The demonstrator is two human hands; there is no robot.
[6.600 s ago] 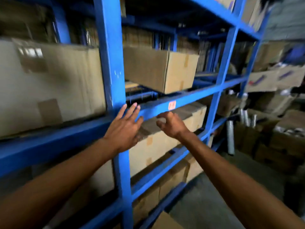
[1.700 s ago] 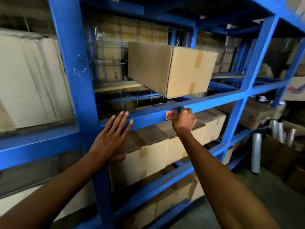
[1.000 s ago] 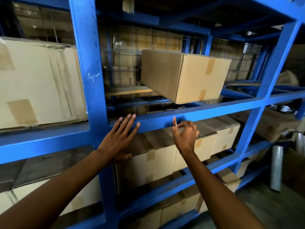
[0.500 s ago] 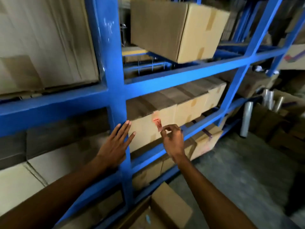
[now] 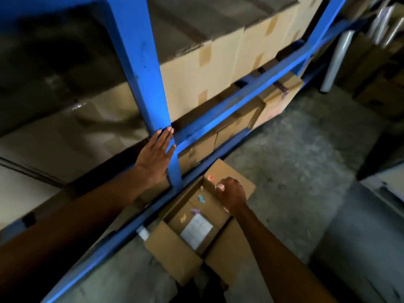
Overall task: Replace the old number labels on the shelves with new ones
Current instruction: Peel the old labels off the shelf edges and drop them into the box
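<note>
I look down at an open cardboard box (image 5: 175, 252) on the floor beside the blue shelf rack (image 5: 140, 62). My right hand (image 5: 230, 194) hovers over the box's far flap, fingers pinched on a small pink label (image 5: 220, 186). Another pink label (image 5: 210, 177) sticks on that flap. Inside the box lie small coloured labels, a blue one (image 5: 201, 199) among them, and a white sheet (image 5: 196, 228). My left hand (image 5: 156, 159) rests flat against the rack's upright post, fingers straight.
Taped cardboard cartons (image 5: 218, 62) fill the shelves behind the blue beams. A white bottle (image 5: 143, 234) stands at the box's left corner. Rolls of clear film (image 5: 334, 60) lean at the right. Grey concrete floor (image 5: 295, 160) spreads to the right.
My view has tipped down from the shelf beam to the floor box. My right hand peeled the pink label off the beam and carried it down over the box. The left hand slid down the post.
</note>
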